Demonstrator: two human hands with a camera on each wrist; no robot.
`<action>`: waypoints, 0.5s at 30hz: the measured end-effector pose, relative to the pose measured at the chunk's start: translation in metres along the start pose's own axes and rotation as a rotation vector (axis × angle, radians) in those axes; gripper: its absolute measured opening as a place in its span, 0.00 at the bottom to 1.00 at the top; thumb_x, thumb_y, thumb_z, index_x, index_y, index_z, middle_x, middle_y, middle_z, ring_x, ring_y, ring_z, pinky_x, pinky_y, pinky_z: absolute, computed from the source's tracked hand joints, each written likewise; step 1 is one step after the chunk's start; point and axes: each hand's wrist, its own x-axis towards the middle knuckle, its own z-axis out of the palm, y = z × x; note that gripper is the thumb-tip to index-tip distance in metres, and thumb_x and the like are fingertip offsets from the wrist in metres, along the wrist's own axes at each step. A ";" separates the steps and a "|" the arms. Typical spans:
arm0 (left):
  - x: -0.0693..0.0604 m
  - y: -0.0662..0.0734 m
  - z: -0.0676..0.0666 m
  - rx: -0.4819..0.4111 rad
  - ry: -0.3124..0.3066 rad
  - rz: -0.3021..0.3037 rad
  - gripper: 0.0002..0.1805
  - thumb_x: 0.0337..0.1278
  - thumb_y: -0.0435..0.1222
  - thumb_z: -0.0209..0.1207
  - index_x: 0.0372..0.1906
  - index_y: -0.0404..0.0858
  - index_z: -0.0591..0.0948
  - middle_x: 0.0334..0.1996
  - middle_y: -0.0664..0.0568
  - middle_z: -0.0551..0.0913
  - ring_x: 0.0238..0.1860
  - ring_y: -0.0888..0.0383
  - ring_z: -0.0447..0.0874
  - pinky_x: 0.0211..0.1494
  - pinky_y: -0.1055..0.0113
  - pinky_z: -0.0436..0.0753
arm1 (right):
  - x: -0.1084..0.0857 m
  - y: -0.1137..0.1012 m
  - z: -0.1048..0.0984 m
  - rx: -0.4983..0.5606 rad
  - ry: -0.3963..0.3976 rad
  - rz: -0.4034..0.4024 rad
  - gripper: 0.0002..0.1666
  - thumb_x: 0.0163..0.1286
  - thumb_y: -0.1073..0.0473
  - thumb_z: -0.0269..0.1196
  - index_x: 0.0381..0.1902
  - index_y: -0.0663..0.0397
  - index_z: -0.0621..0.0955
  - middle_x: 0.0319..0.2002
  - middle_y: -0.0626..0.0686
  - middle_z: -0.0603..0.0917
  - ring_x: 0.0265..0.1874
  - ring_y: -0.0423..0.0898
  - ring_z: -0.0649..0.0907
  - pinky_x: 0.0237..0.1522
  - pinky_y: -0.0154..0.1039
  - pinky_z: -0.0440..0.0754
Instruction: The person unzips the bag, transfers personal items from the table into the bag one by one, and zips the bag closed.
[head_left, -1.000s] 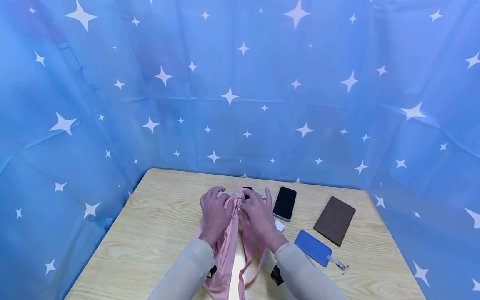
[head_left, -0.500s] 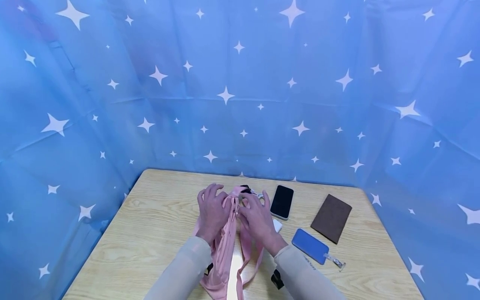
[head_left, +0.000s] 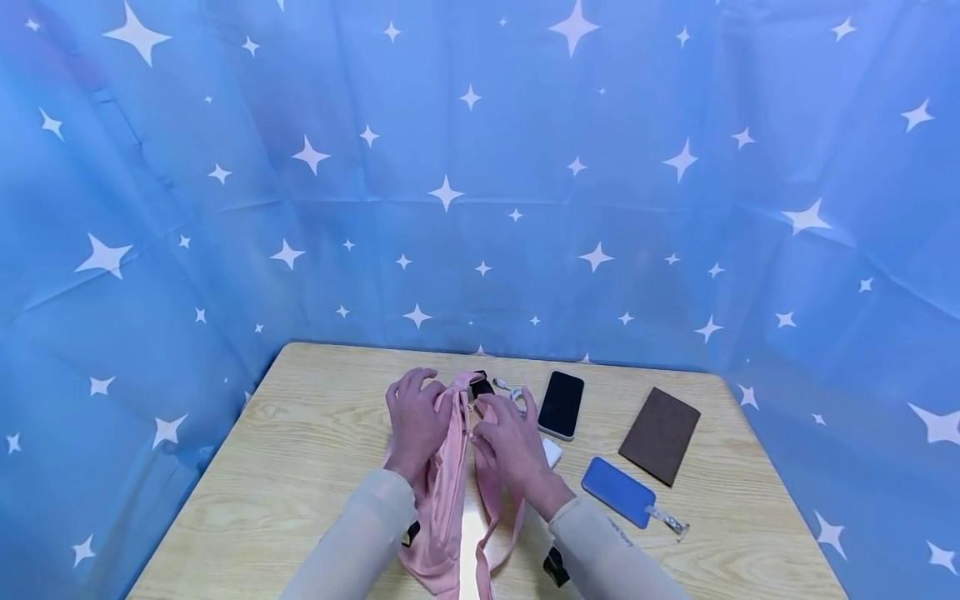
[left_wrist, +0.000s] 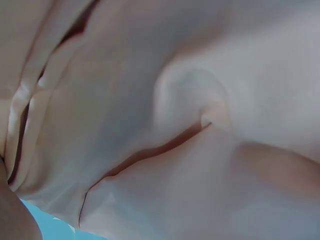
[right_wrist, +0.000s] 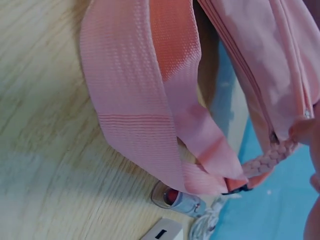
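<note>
A pink fabric bag (head_left: 442,533) with zippers lies lengthwise on the table, its loose webbing strap (head_left: 491,533) looping beside it on the right. My left hand (head_left: 415,421) grips the bag's far left side, fingers bent over the cloth. On the other side of the zipper, my right hand (head_left: 516,437) pinches a zipper pull. In the right wrist view its fingertips (right_wrist: 301,131) meet the zipper's end, beside a braided pink cord (right_wrist: 270,159). Pale, blurred cloth folds (left_wrist: 145,155) fill the left wrist view, so the left fingertips' hold is hidden there.
Right of the bag lie a black phone (head_left: 561,406), a brown booklet (head_left: 660,436), a blue card holder (head_left: 618,490) with a clear clip (head_left: 670,523), and a white charger (head_left: 552,452). A white cable (right_wrist: 204,226) and clear tube (right_wrist: 172,198) lie near the strap.
The head view has swung slightly right. My hands have drawn a little apart, the left one leftward and the right one slightly nearer me. More of the white cable now shows.
</note>
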 end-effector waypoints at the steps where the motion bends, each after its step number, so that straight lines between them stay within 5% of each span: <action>1: 0.000 0.000 0.000 -0.001 -0.008 -0.005 0.07 0.55 0.40 0.65 0.28 0.41 0.85 0.50 0.49 0.83 0.59 0.48 0.75 0.61 0.44 0.66 | -0.001 0.000 -0.001 0.006 0.002 -0.006 0.03 0.62 0.53 0.67 0.29 0.38 0.85 0.60 0.51 0.79 0.64 0.50 0.75 0.71 0.68 0.51; 15: 0.006 -0.007 0.001 -0.043 -0.034 -0.051 0.06 0.56 0.39 0.65 0.29 0.42 0.86 0.49 0.50 0.83 0.58 0.48 0.75 0.61 0.44 0.65 | -0.016 -0.003 -0.008 -0.003 -0.045 -0.064 0.03 0.59 0.54 0.67 0.27 0.37 0.84 0.64 0.50 0.76 0.66 0.50 0.72 0.73 0.67 0.47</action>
